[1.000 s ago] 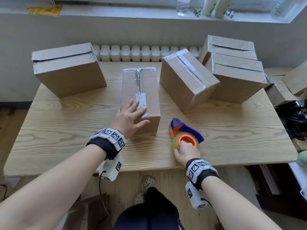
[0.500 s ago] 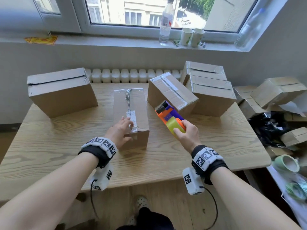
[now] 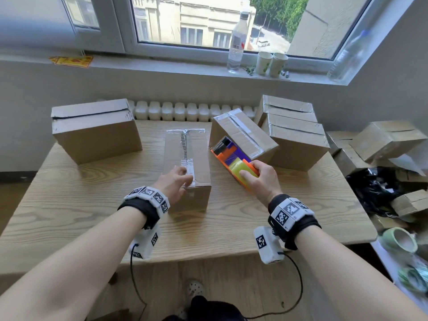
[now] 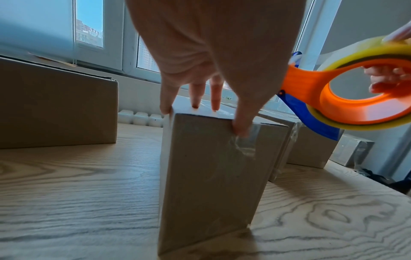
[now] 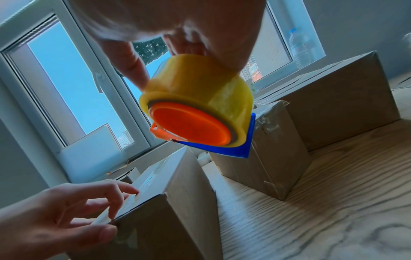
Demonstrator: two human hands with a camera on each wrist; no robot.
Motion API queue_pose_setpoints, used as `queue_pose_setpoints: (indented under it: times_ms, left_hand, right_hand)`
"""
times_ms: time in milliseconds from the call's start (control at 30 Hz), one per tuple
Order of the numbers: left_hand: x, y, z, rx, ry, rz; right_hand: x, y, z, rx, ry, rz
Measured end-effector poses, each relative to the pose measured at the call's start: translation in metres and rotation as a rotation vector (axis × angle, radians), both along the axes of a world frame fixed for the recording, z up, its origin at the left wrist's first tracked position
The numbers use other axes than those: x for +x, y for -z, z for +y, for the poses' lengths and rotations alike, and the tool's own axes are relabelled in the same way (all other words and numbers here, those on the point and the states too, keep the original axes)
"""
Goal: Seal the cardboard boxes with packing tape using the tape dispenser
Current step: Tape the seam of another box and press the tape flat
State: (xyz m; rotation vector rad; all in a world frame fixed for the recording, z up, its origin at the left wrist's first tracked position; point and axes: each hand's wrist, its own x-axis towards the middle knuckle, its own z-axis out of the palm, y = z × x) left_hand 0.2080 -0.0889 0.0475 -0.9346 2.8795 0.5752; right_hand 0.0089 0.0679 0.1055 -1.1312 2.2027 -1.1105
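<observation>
A narrow cardboard box [image 3: 173,156] lies mid-table with clear tape along its top seam. My left hand [image 3: 183,179] is at its near end: fingertips [image 4: 195,105] press on the top edge and the thumb [image 4: 241,128] presses the tape end on the front face. My right hand [image 3: 261,179] grips the orange and blue tape dispenser [image 3: 231,156] with its yellowish roll [image 5: 195,88]. It is held in the air just right of the box [image 5: 177,219], cutter end pointing away from me. In the right wrist view my left hand [image 5: 89,207] shows at the box corner.
On the wooden table [image 3: 69,205] stand a large box [image 3: 97,133] at the left, a tilted taped box [image 3: 245,135] and two stacked boxes [image 3: 296,144] at the right. More boxes [image 3: 389,140] and tape rolls [image 3: 398,239] lie beyond the right edge. A bottle [image 3: 236,42] stands on the sill.
My right hand lifted the dispenser off the table and carried it forward beside the box. My left hand slid back from lying flat on the top to the near edge.
</observation>
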Motion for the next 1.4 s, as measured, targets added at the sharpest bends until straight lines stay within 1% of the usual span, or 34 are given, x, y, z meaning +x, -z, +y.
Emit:
queue_pose_setpoints:
  times_ms: [167, 300, 333, 400, 433, 467, 567, 633, 700, 833, 967, 1133, 1200, 1267, 1333, 1400]
  left_hand:
    - [-0.002, 0.005, 0.004, 0.021, -0.047, 0.016]
    - [-0.002, -0.002, 0.002, 0.185, -0.092, 0.04]
    - [-0.003, -0.008, 0.002, 0.202, -0.107, 0.097]
    - [-0.008, -0.025, 0.004, 0.19, -0.116, 0.283]
    - [-0.012, -0.034, 0.004, 0.168, -0.107, 0.343]
    - [-0.015, -0.043, 0.005, 0.129, -0.078, 0.367]
    - [-0.02, -0.063, 0.004, 0.014, 0.002, 0.301]
    - [-0.021, -0.07, -0.001, -0.014, 0.019, 0.258]
    - [-0.019, -0.075, -0.006, -0.021, 0.012, 0.249]
    - [-0.012, -0.084, -0.01, -0.048, 0.055, 0.273]
    - [-0.012, -0.095, -0.007, -0.023, 0.115, 0.235]
    - [-0.009, -0.107, -0.006, 0.075, 0.025, 0.151]
    - [-0.007, -0.108, -0.008, 0.143, -0.006, 0.182]
    - [-0.005, -0.109, -0.009, 0.23, -0.057, 0.259]
    - [-0.004, -0.109, -0.012, 0.268, -0.131, 0.305]
    - [-0.001, -0.108, -0.016, 0.279, -0.197, 0.317]
  right_hand:
    - [-0.001, -0.004, -0.002, -0.003, -0.028, -0.028]
    - [-0.005, -0.01, -0.007, 0.024, -0.083, -0.045]
    - [-0.005, -0.012, -0.01, 0.044, -0.113, -0.037]
    - [-0.004, -0.016, -0.016, 0.092, -0.183, 0.007]
    - [-0.003, -0.018, -0.02, 0.114, -0.213, 0.035]
    - [-0.001, -0.021, -0.023, 0.132, -0.237, 0.056]
    - [0.005, -0.028, -0.03, 0.159, -0.302, 0.097]
    - [0.008, -0.032, -0.034, 0.18, -0.354, 0.116]
    - [0.009, -0.036, -0.037, 0.202, -0.384, 0.132]
    - [0.005, -0.044, -0.043, 0.239, -0.357, 0.185]
    - [0.004, -0.052, -0.055, 0.306, -0.349, 0.283]
    - [0.003, -0.061, -0.061, 0.336, -0.363, 0.373]
    - [0.0, -0.064, -0.06, 0.331, -0.372, 0.395]
    - [0.0, -0.064, -0.06, 0.316, -0.375, 0.399]
    - [-0.001, -0.064, -0.06, 0.306, -0.377, 0.391]
    - [-0.002, -0.063, -0.06, 0.31, -0.378, 0.383]
